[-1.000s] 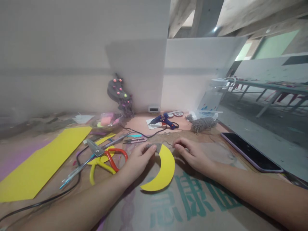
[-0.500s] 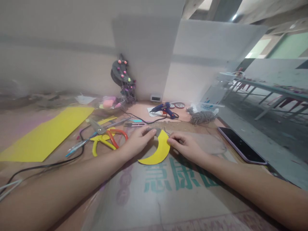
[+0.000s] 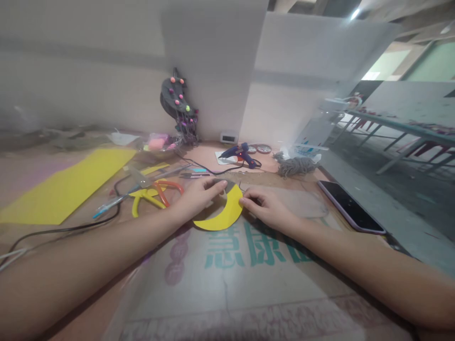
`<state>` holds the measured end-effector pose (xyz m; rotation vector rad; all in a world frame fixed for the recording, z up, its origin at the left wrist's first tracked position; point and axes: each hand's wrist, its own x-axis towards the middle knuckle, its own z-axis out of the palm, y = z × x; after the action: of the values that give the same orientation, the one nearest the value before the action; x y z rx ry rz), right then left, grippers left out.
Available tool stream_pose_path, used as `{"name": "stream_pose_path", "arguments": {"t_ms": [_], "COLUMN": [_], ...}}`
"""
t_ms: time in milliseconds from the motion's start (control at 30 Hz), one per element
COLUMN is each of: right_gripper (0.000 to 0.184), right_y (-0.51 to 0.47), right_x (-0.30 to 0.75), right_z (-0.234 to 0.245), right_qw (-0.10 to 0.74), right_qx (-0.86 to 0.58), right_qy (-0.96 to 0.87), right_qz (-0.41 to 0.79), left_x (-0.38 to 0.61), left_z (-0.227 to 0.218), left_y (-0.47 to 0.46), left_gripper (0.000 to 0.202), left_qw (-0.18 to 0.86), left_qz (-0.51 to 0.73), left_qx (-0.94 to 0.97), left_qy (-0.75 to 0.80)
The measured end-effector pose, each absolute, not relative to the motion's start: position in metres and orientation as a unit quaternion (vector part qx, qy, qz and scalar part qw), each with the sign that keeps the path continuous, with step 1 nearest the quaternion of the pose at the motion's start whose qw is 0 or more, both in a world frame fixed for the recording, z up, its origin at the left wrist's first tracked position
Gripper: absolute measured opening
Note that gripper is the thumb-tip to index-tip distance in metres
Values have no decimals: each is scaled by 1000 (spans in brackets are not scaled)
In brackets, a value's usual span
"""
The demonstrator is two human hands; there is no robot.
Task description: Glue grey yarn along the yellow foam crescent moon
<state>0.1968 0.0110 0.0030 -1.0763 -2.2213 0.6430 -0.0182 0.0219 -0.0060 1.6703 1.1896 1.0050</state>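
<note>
A yellow crescent moon cutout (image 3: 227, 213) is held between my two hands above the printed sheet. Its upper end is covered in grey, apparently wound yarn (image 3: 230, 183). My left hand (image 3: 205, 193) pinches that grey end with thumb and fingers. At the outer right edge of the crescent, my right hand (image 3: 261, 204) has its thumb and fingertips closed. A thin dark strand shows near those fingertips, but whether they hold it or the cutout's edge is hard to make out.
A glue gun (image 3: 236, 152) rests at the back, near a grey yarn bundle (image 3: 295, 166). Scissors (image 3: 167, 189) and yellow-handled pliers (image 3: 145, 199) lie left, beside a yellow sheet (image 3: 78, 184). A phone (image 3: 350, 206) lies right. A decorated grey crescent (image 3: 174, 99) leans against the wall.
The whole view has shifted slightly, so things sit higher and further left. Both hands keep their places on the crescent, which has turned a little, if at all.
</note>
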Motion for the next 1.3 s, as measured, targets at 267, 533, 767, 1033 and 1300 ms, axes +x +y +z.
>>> {"name": "stream_pose_path", "arguments": {"t_ms": [267, 533, 767, 1033, 1300], "right_gripper": [29, 26, 41, 21, 22], "right_y": [11, 13, 9, 22, 35], "right_x": [197, 196, 205, 215, 201], "right_z": [6, 4, 13, 10, 40], "right_qw": [281, 262, 436, 481, 294], "right_qx": [-402, -388, -451, -487, -419], "right_qy": [-839, -848, -759, -715, -858], "right_qz": [235, 247, 174, 143, 45], "left_x": [-17, -16, -14, -13, -14], "left_z": [-2, -2, -1, -3, -6], "left_y": [19, 19, 17, 15, 17], "left_gripper": [32, 34, 28, 25, 28], "left_qw": [396, 395, 422, 433, 421], "left_qz": [401, 396, 395, 354, 333], "left_qx": [670, 687, 673, 718, 749], "left_qy": [483, 463, 461, 414, 389]}}
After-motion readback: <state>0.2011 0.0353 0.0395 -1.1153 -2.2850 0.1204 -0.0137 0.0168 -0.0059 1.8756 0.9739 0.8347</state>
